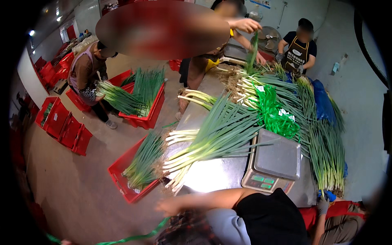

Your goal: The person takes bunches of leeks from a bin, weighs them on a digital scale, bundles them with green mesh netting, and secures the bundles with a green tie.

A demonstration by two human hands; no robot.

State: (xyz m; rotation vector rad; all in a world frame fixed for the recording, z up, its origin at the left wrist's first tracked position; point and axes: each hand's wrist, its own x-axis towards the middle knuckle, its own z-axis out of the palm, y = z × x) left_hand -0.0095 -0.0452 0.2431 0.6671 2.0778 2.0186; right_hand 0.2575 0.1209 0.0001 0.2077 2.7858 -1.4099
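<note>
Both hands show poorly, the left hand (65, 242) mostly cut off below and the right hand (166, 207) blurred, so I cannot tell whether either grips the narrow, bright-green ribbon (141, 236), which curves across the lower left between them, partly out of view.

Pale wall (363, 134), brownish floor (92, 173)

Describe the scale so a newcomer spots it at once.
Find the metal table piled with green onions. Toward its near end, just below the tangle of shiny green plastic, sits the scale. Its flat grey plate and lit green displays set it apart from the leafy heaps beside it.
</note>
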